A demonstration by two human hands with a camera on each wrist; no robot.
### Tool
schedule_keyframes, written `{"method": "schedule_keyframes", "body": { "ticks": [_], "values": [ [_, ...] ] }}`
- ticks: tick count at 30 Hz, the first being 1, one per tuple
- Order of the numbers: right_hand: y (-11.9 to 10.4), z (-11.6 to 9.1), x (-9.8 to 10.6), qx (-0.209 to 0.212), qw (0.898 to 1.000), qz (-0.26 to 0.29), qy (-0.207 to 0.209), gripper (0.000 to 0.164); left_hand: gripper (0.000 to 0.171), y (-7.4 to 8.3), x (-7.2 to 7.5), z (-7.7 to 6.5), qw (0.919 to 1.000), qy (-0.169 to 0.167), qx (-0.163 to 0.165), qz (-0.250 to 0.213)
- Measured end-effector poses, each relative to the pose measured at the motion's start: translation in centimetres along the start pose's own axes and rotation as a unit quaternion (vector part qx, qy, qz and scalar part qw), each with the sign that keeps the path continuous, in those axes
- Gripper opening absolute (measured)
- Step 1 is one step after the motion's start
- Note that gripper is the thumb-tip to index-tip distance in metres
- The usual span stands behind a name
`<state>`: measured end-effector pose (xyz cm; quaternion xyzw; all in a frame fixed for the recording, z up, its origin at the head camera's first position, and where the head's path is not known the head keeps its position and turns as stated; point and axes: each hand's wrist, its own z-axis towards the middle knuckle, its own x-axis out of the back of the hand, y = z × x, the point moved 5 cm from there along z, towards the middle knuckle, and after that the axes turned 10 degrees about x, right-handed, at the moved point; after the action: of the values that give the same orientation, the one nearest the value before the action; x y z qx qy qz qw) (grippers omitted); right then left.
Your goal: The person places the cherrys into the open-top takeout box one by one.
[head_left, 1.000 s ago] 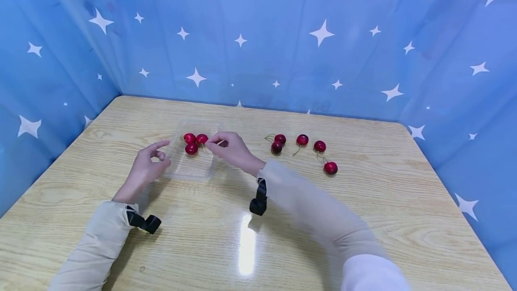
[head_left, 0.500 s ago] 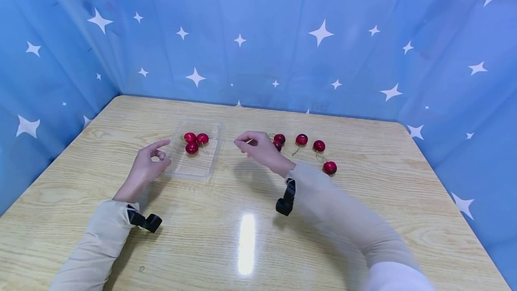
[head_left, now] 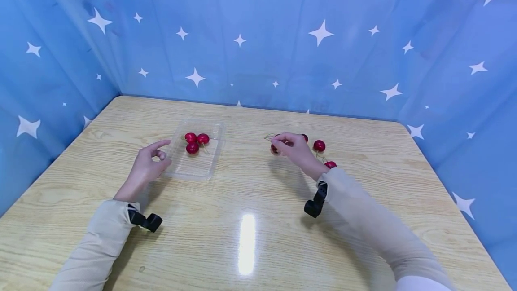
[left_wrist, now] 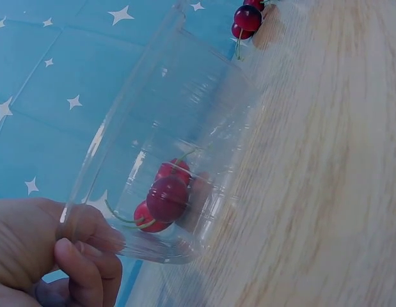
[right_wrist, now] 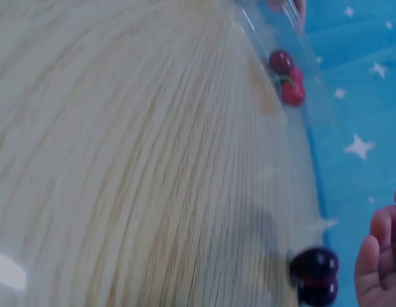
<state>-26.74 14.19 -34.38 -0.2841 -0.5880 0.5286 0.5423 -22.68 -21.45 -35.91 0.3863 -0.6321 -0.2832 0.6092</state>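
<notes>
A clear plastic container (head_left: 198, 168) rests on the table, with three red cherries (head_left: 192, 148) inside it. My left hand (head_left: 146, 165) pinches its near-left rim between thumb and fingers, which the left wrist view shows close up (left_wrist: 82, 246). My right hand (head_left: 296, 152) hovers over a pair of dark cherries (right_wrist: 315, 265), fingers loosely bent and nothing held. In the head view this hand mostly covers that pair; a stem (head_left: 268, 136) pokes out on its left. Behind the wrist, another cherry (head_left: 304, 137) is partly hidden.
To the right of my right hand lie a single cherry (head_left: 319, 146) and a nearer one (head_left: 330, 165), half covered by the sleeve. The wooden table (head_left: 194, 237) ends at a blue star-patterned curtain (head_left: 258, 57) behind and at the sides.
My right hand has left the container and moved right across the table to the loose cherries. The left hand stays at the rim, and the three cherries remain in the container.
</notes>
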Motion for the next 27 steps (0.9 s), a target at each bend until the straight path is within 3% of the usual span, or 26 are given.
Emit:
{"method": "schedule_keyframes", "body": {
  "ticks": [13,27],
  "values": [
    [1.8,-2.2,6.0,-0.035,0.997,-0.052,0.054,0.043,0.053,0.0,-0.1,0.2,0.9999,-0.008,0.004,-0.005],
    [5.1,-4.2,10.6,-0.096,0.988,-0.108,0.058,0.045,0.052,0.2,0.0,0.0,1.0,0.003,0.005,0.004]
  ]
}}
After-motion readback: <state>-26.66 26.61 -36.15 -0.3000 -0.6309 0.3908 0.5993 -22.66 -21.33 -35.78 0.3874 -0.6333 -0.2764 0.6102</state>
